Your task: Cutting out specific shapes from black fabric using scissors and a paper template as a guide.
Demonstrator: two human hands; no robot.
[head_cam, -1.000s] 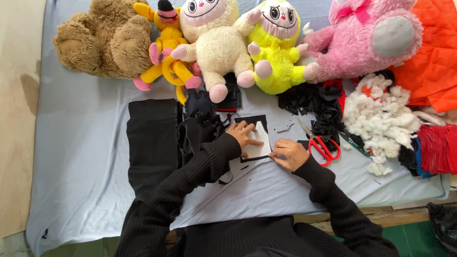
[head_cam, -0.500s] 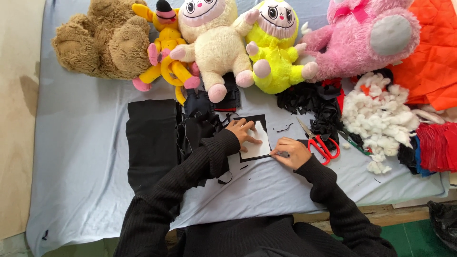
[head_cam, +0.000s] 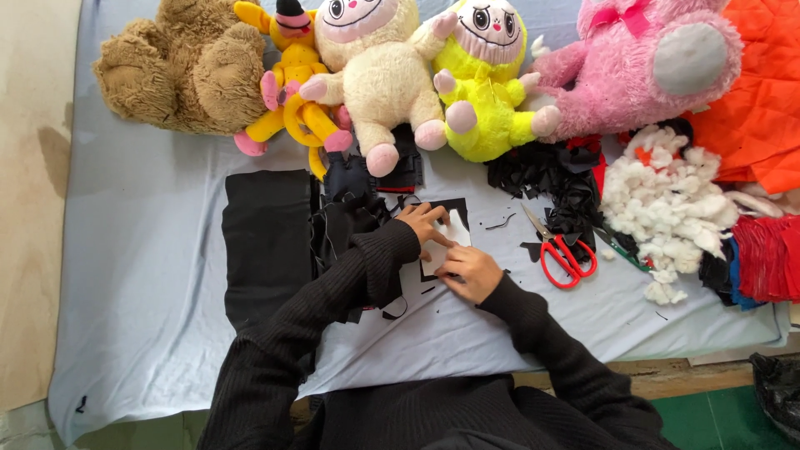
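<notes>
My left hand lies with its fingers pressed flat on a white template. The template rests on a piece of black fabric on the pale blue table cover. My right hand is curled at the template's lower edge, fingertips touching it. Whether it pinches something small is hidden. Both arms wear black ribbed sleeves.
Red-handled scissors lie just right of my hands. Beyond them are black scraps, white stuffing, orange cloth and red fabric. Black cloth lies to the left. Several plush toys line the far edge, among them a brown bear and a pink toy.
My right hand has slid left along the template's lower edge, closer to my left hand. The left hand has stayed pressed on the template.
</notes>
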